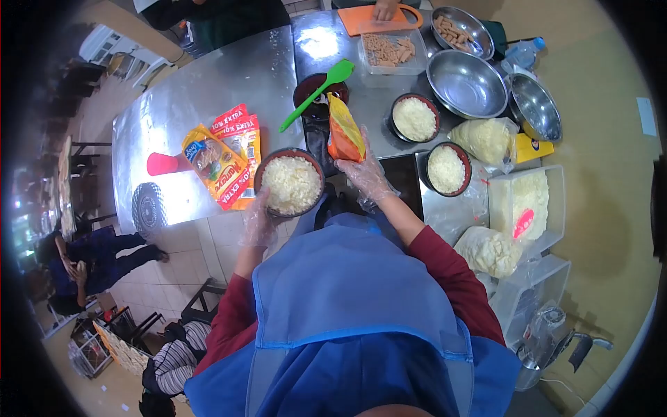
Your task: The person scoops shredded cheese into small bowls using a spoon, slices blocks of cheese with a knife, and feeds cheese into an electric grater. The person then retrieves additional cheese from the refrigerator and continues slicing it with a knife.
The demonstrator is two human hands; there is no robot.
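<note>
Head camera view: the left hand, in a thin clear glove, is curled around the near left side of a dark bowl of white shreds, thumb near the rim; that grip probably steadies the bowl and leaves its top uncovered. The right hand, gloved too, is closed on the lower end of an orange and yellow packet, which slants up and away from the fingers, seemingly pinched low so its upper part stays free. The bowl thus lies against the left palm and fingers, with the packet just to its right, in the other hand. Just beyond both hands, a green spatula lies across an empty-looking dark bowl, perhaps to keep its handle handy. Left of the held bowl, printed packets overlap on the metal table, beside a pink cup. To the right stand two more filled bowls, a bag of shreds and a clear tub, seemingly grouped within reach. Whether the orange packet is open, I cannot tell.
</note>
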